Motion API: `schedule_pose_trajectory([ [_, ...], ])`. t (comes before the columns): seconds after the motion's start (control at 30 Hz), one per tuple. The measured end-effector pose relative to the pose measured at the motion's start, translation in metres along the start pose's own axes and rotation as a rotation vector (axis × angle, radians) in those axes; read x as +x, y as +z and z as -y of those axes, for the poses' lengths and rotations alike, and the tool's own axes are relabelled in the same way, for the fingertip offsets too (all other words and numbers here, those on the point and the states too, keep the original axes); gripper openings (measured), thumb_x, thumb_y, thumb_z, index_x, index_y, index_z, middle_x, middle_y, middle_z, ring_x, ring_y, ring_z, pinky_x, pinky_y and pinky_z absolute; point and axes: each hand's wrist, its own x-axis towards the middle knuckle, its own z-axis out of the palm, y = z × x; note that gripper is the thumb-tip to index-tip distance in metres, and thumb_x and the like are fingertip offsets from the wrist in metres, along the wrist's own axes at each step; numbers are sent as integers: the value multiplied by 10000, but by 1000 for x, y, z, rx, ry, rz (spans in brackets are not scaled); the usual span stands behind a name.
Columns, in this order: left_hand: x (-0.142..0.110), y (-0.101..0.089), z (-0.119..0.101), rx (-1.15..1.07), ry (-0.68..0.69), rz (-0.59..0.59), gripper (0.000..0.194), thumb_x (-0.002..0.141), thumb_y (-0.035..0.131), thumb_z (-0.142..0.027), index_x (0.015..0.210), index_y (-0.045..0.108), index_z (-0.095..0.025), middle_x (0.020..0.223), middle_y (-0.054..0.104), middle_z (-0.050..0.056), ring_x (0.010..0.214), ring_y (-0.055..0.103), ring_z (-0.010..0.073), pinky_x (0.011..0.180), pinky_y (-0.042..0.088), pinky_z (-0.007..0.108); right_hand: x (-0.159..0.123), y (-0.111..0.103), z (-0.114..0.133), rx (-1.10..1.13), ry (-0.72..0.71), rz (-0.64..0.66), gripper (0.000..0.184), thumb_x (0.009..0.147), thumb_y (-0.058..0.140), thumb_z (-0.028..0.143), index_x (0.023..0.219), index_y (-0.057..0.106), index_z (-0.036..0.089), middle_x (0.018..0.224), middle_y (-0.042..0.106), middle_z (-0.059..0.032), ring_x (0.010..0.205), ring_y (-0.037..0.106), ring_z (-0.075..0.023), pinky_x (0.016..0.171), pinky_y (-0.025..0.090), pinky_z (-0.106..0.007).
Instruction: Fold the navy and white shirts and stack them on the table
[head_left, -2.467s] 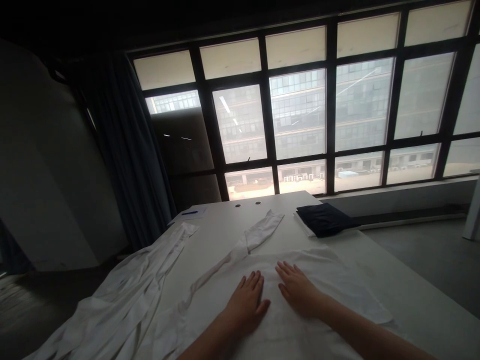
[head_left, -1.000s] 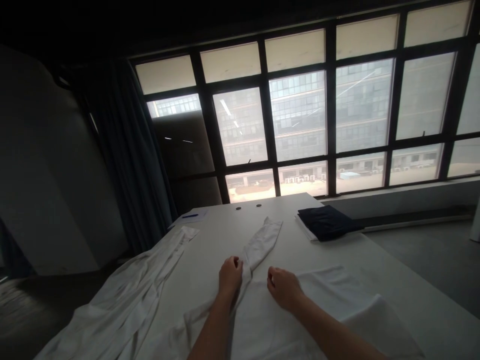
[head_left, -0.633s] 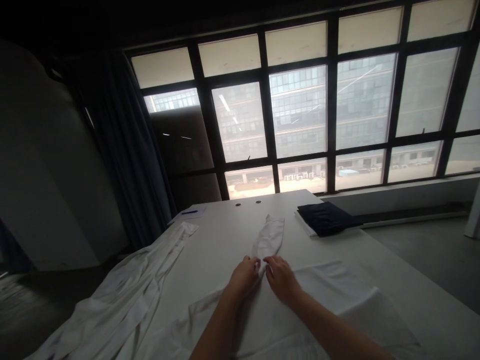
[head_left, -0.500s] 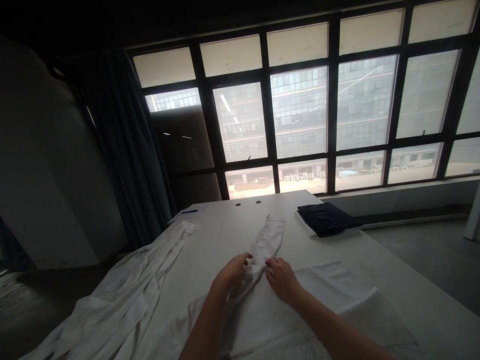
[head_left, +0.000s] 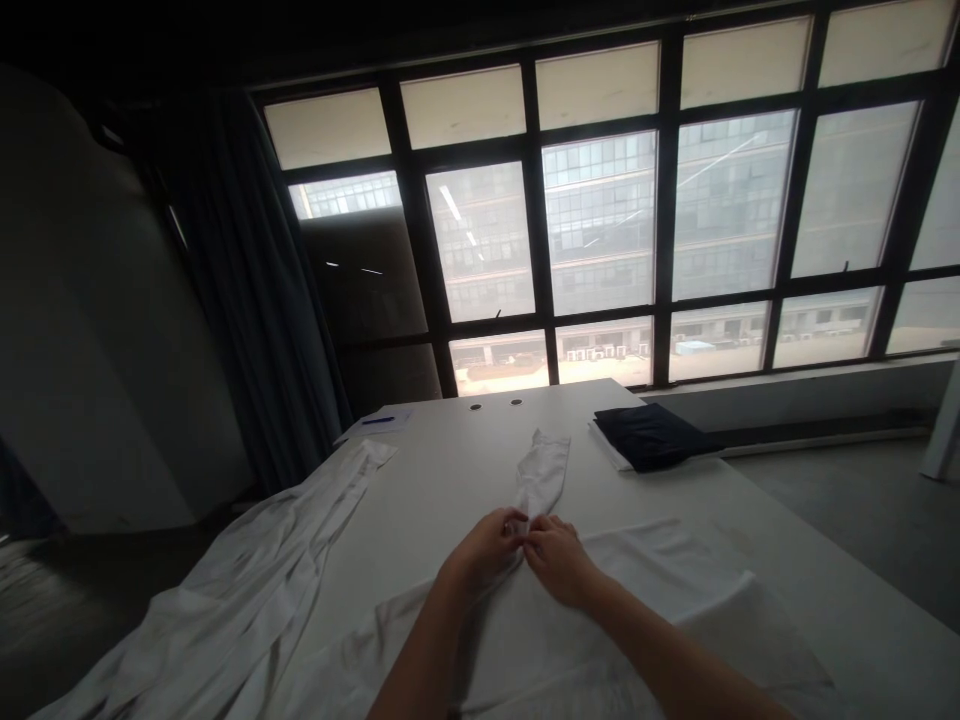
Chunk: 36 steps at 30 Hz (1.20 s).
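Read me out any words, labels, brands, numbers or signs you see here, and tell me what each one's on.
There is no readable text.
Paper under the pen: any writing is too small and blurred to read.
White garment and dark folded cloth: no label shows.

Office-like room: gridded windows [head_left: 600, 220], white desk [head_left: 442, 450], curtain [head_left: 251, 300]

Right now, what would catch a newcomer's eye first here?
Probably the bright, dark-framed window across the far side. Nearer, the left hand and right hand meet, pinching white cloth over the table. Dark folded fabric lies near its right edge.
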Motion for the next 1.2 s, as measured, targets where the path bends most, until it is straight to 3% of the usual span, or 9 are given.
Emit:
schedule_pose_trajectory([
  [0.1, -4, -1, -8, 27, 37, 10, 282, 830, 592, -195, 1111, 609, -185, 926, 696, 30, 790, 593, 164, 699, 429, 233, 9, 3, -9, 145, 101, -87, 242, 869, 550, 273, 697, 710, 214, 944, 686, -71, 924, 614, -211, 891, 422, -324],
  [0.2, -8, -4, -17, 84, 65, 31, 289, 789, 570, -117, 1064, 580, -205, 865, 658, 13, 747, 541, 159, 672, 389, 244, 17, 5, -19, 233, 196, -188, 220, 863, 516, 256, 906, 721, 190, 955, 690, -104, 887, 633, -224, 837, 469, -326],
  [0.33, -12, -4, -31, 136, 117, 120, 246, 775, 577, -124, 992, 597, -236, 886, 662, 14, 725, 516, 167, 663, 371, 265, 23, 6, -26, 417, 254, -249, 442, 815, 568, 292, 1241, 632, 192, 1064, 694, -110, 947, 657, -234, 821, 510, -333],
  [0.47, -11, -2, -39, 149, 129, 182, 232, 738, 569, -100, 921, 613, -236, 880, 680, 2, 725, 529, 164, 663, 378, 261, 27, 6, -25, 621, 254, -215, 484, 705, 615, 289, 1180, 650, 204, 847, 689, -26, 743, 652, -189, 697, 521, -311],
  [0.6, -8, -3, -31, 146, 62, 138, 188, 778, 568, -156, 950, 615, -218, 919, 690, 14, 776, 561, 168, 691, 408, 257, 31, -1, -24, 776, 275, -253, 540, 604, 586, 255, 1136, 629, 174, 702, 629, 28, 625, 579, -160, 590, 466, -270],
  [0.77, -7, -6, -11, 100, -33, 109, 305, 816, 622, -263, 1116, 619, -208, 896, 706, 10, 757, 619, 156, 658, 446, 233, 31, -14, -27, 892, 403, -391, 602, 639, 498, 285, 1225, 560, 161, 657, 570, 46, 520, 472, -127, 488, 373, -239],
  [0.97, -7, -17, 6, 79, -92, 80, 353, 765, 637, -200, 1107, 723, -201, 849, 720, 17, 763, 656, 161, 709, 479, 233, 36, -26, -32, 839, 524, -430, 515, 696, 494, 383, 1135, 617, 142, 641, 565, 22, 537, 523, -152, 485, 411, -255],
  [1.1, -14, -42, 20, 107, -162, -50, 447, 772, 609, -193, 1212, 682, -223, 1055, 707, 51, 929, 651, 188, 825, 487, 256, 40, -33, -34, 615, 556, -410, 464, 733, 534, 376, 1109, 648, 129, 613, 577, 8, 536, 542, -168, 521, 421, -279],
  [1.2, -23, -62, 33, 134, -249, -109, 495, 772, 570, -188, 1262, 642, -214, 1176, 671, 71, 1000, 635, 201, 812, 493, 259, 36, -35, -34, 378, 505, -341, 347, 711, 590, 288, 1016, 693, 159, 642, 629, -28, 644, 606, -204, 628, 434, -302],
])
